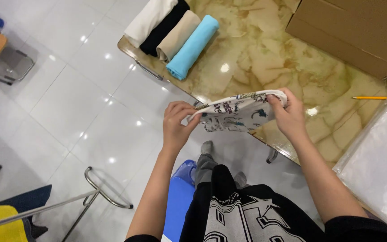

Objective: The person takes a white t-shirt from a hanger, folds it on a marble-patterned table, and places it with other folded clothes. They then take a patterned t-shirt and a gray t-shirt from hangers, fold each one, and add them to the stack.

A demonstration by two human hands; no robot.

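White printed cloth [238, 112], a soft folded piece of fabric covered in small dark and teal drawings, hangs stretched between both hands just above the near edge of the glossy yellow-green marbled table [265, 58]. The left hand [178, 123] is closed in a pinch on the cloth's left end, fingers curled over the top edge; the right hand [287, 112] is closed around the right end, where the fabric bunches up under the fingertips. Part of the cloth sags below the held edge and lies past the table's rim, over the white tiled floor [68, 98].

Risk, as I judge it: the grip is only along the top edge, so the loose lower layers could unfold or slip free and drop to the floor, since little of the cloth is over the table.

Four rolled cloths lie side by side at the far corner: a white roll [148, 18], a black roll [164, 28], a beige roll [179, 36] and a light blue roll [192, 47]. The blue one sits near the edge and could be nudged off. A brown cardboard box [350, 31], a yellow pencil [370, 97] and a clear plastic bag [379, 157] lie to the right.
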